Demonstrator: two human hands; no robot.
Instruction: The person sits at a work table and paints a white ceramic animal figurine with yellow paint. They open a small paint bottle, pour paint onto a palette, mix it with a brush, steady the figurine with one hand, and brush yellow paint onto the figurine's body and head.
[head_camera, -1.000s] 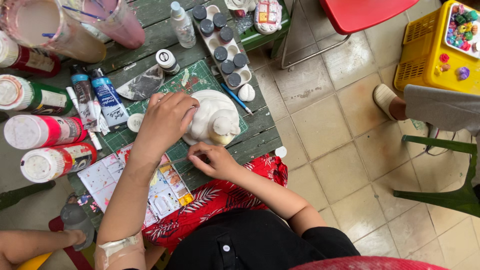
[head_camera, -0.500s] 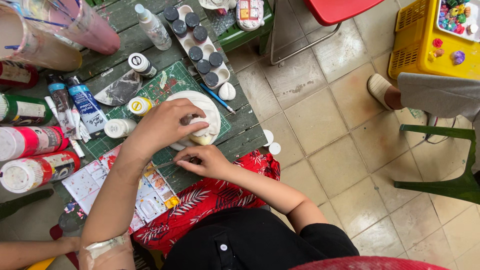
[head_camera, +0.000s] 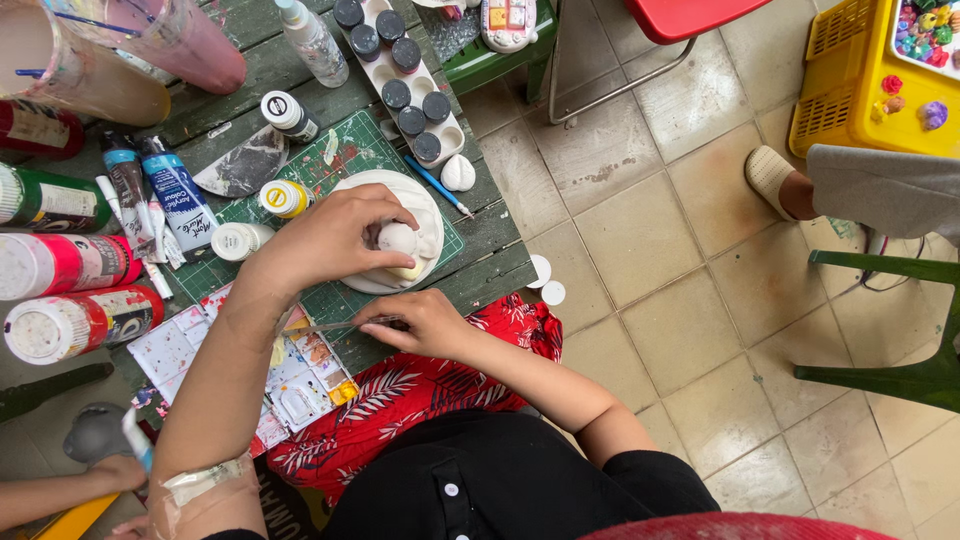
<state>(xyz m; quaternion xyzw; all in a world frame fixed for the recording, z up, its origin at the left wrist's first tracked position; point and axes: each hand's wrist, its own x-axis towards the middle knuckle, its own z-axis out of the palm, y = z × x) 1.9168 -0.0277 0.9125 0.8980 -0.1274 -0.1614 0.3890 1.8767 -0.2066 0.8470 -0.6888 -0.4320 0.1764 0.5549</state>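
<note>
Plaster figure (head_camera: 400, 240), plain white and unpainted, sits gripped in left hand (head_camera: 325, 240).

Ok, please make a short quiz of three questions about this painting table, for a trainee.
1. True or false: the left hand rests on the white figurine.
2. What does the right hand hold? A) a thin brush B) a paint tube C) a bottle
3. Fill in: the figurine stands on a white ____.

Key: 1 true; 2 A; 3 plate.
</note>
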